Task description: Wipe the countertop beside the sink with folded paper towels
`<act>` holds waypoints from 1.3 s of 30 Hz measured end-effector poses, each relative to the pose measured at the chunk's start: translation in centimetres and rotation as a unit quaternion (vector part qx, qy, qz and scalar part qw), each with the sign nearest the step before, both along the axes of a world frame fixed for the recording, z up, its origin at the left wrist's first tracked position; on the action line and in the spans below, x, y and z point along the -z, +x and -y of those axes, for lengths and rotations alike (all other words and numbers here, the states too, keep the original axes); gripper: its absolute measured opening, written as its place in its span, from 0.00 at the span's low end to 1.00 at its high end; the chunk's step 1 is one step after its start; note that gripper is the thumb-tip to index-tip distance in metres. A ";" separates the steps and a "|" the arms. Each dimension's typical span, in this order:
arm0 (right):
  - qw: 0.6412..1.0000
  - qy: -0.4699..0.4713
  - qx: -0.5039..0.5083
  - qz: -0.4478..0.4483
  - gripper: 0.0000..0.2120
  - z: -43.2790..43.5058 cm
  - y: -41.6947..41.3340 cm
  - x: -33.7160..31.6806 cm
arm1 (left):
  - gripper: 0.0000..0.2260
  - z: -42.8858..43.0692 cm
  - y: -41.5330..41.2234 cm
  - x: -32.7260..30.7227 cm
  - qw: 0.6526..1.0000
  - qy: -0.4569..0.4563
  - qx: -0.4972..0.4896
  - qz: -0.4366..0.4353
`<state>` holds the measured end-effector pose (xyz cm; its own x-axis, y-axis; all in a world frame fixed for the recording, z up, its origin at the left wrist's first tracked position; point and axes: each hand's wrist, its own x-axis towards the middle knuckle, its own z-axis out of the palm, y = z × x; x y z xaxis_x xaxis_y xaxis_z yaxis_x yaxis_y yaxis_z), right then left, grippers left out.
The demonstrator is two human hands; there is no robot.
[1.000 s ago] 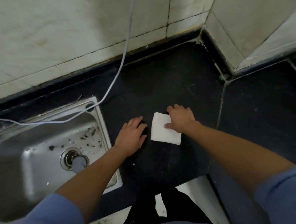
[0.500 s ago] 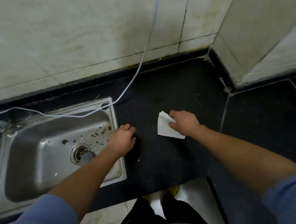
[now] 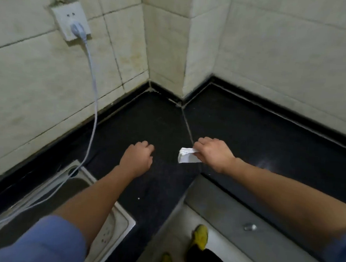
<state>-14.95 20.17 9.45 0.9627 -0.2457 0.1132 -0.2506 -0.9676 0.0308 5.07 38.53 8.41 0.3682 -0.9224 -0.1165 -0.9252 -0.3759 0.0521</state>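
My right hand (image 3: pixel 213 153) pinches a stack of folded white paper towels (image 3: pixel 186 156) by one edge and holds it lifted just above the black countertop (image 3: pixel 152 117), near the seam between two slabs. My left hand (image 3: pixel 138 159) hovers to the left of the towels over the dark counter, its fingers curled under and holding nothing. The steel sink (image 3: pixel 110 218) lies at the lower left, mostly behind my left forearm.
A white cable (image 3: pixel 93 97) hangs from a wall socket (image 3: pixel 70 22) down into the sink. Tiled walls form a corner behind the counter. The counter continues to the right (image 3: pixel 269 136). Below its front edge are the floor and my yellow shoes (image 3: pixel 200 235).
The view has tilted up and to the right. My right hand lifted the towels off the counter and moved right. My left hand left the sink rim and curled its fingers.
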 end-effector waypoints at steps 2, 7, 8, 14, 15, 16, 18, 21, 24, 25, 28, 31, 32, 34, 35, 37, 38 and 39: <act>0.999 -0.028 0.037 0.004 0.10 -0.2 -4.7 -0.8 | 0.13 2.1 -2.8 -0.9 0.998 -0.010 0.058 0.010; 0.985 -0.065 0.160 0.021 0.11 -0.7 -17.5 -2.4 | 0.13 7.8 -12.5 -3.6 0.980 -0.033 0.194 0.036; 0.980 -0.075 0.185 0.019 0.11 -1.0 -20.4 -2.6 | 0.13 8.6 -14.9 -4.1 0.974 -0.035 0.218 0.044; 0.937 -0.131 0.324 0.014 0.10 -4.2 -39.2 -3.9 | 0.12 12.8 -31.8 -5.7 0.930 -0.061 0.357 0.066; 0.928 -0.139 0.344 0.015 0.10 -5.0 -42.6 -4.1 | 0.12 13.2 -35.1 -5.8 0.922 -0.066 0.376 0.062; 0.920 -0.144 0.364 0.014 0.10 -5.9 -46.0 -4.2 | 0.12 13.5 -38.5 -5.8 0.916 -0.068 0.392 0.056; 0.902 -0.151 0.404 0.010 0.09 -7.9 -52.8 -4.6 | 0.12 14.0 -45.6 -5.6 0.901 -0.073 0.425 0.040; 0.874 -0.158 0.459 -0.005 0.08 -11.2 -62.5 -5.0 | 0.11 13.5 -56.4 -5.4 0.875 -0.077 0.478 0.018; 0.843 -0.157 0.514 -0.016 0.09 -14.1 -70.9 -5.6 | 0.11 12.8 -65.6 -5.6 0.845 -0.077 0.530 0.005; 0.833 -0.156 0.531 -0.016 0.09 -14.9 -73.4 -5.7 | 0.11 12.8 -68.3 -5.8 0.834 -0.077 0.546 0.003; 0.804 -0.165 0.572 -0.004 0.06 -16.7 -80.1 -6.2 | 0.13 13.5 -75.7 -6.5 0.807 -0.084 0.584 -0.003; 0.779 -0.174 0.603 0.007 0.07 -17.6 -85.7 -6.5 | 0.13 15.0 -82.3 -7.2 0.778 -0.089 0.621 0.001; 0.770 -0.176 0.613 0.012 0.08 -17.6 -87.4 -6.6 | 0.12 15.7 -84.3 -7.2 0.770 -0.090 0.632 -0.001; 0.752 -0.187 0.631 0.016 0.10 -17.2 -90.8 -7.0 | 0.12 17.2 -88.5 -7.1 0.756 -0.093 0.648 -0.011; 0.743 -0.192 0.641 0.015 0.11 -16.7 -92.6 -7.2 | 0.12 18.1 -90.7 -7.1 0.749 -0.094 0.656 -0.015; 0.729 -0.193 0.656 0.015 0.11 -15.4 -96.2 -7.6 | 0.12 20.0 -95.1 -7.0 0.734 -0.100 0.671 -0.019; 0.722 -0.194 0.663 0.017 0.10 -14.6 -98.0 -7.9 | 0.13 21.0 -97.1 -7.0 0.728 -0.104 0.678 -0.019; 0.715 -0.193 0.672 0.018 0.09 -13.8 -99.7 -8.2 | 0.13 22.1 -99.2 -7.2 0.722 -0.107 0.684 -0.020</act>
